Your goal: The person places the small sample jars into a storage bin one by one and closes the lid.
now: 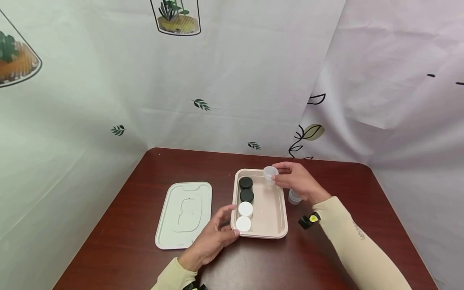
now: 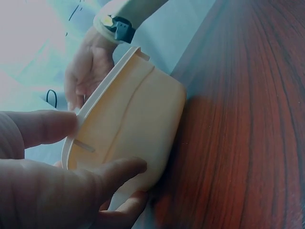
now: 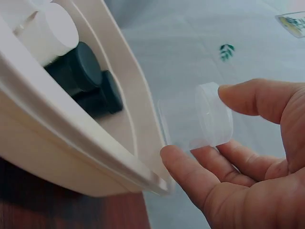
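A cream rectangular plastic bin [image 1: 268, 225] stands on the table. My left hand [image 1: 214, 238] holds it at its near left corner, with thumb and fingers against the rim and outer wall [image 2: 138, 114]. Over the bin's far right corner, my right hand [image 1: 295, 179] pinches a clear plastic jar [image 3: 181, 117] with a frosted lid [image 3: 214, 114]. Along the bin's left side, two black-lidded jars [image 1: 247, 195] and two white-lidded jars [image 1: 245, 209] form a row. Beside the bin, partly hidden under my right wrist, is another clear jar [image 1: 294, 197].
A pale rectangular lid [image 1: 183, 215] lies flat on the brown table [image 1: 123, 225], left of the bin. Behind the table hangs a white cloth [image 1: 235, 80] printed with plants. Dark wrist cameras [image 1: 307, 221] are strapped over my cream sleeves.
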The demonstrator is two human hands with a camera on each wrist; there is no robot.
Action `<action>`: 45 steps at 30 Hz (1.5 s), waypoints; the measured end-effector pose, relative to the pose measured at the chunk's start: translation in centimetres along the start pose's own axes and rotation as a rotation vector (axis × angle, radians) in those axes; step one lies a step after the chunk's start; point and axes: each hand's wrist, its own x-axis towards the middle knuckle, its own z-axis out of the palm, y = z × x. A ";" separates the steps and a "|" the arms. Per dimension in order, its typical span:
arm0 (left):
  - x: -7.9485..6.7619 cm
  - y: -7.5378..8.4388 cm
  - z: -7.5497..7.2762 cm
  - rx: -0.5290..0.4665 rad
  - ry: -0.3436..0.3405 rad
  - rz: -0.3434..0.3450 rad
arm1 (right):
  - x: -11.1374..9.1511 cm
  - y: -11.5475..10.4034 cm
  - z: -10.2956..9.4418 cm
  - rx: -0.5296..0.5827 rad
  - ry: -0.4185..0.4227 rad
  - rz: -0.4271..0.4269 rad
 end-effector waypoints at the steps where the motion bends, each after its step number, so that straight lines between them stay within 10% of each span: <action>1: 0.0 0.0 0.0 0.001 0.000 -0.001 | 0.3 0.1 0.3 -0.026 0.006 -0.001; 45: 0.1 -0.2 -0.4 0.005 -0.021 0.017 | 2.3 0.1 6.0 -0.550 0.060 0.037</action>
